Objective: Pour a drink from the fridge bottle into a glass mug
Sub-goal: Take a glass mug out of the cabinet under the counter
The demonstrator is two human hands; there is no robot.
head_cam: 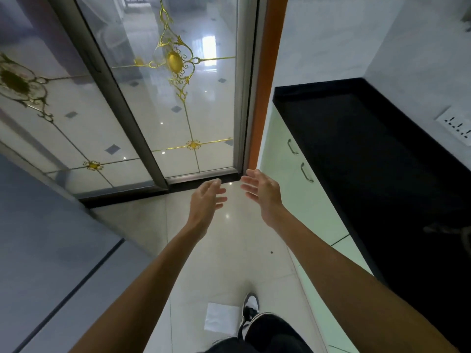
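Both arms stretch forward over the pale tiled floor. My left hand [207, 200] is open with fingers apart and holds nothing. My right hand [262, 191] is also open and empty, palm turned toward the left one, a short gap between them. A grey-blue panel [46, 238] rises at the left; I cannot tell whether it is the fridge. No bottle and no glass mug appear in the head view.
A sliding glass door [178, 103] with gold ornament stands ahead, its orange frame [265, 93] at the right. A black countertop [369, 154] runs along the right over pale green cabinets [288, 159] with metal handles. A wall socket [456, 123] sits above. My shoe [251, 309] is below.
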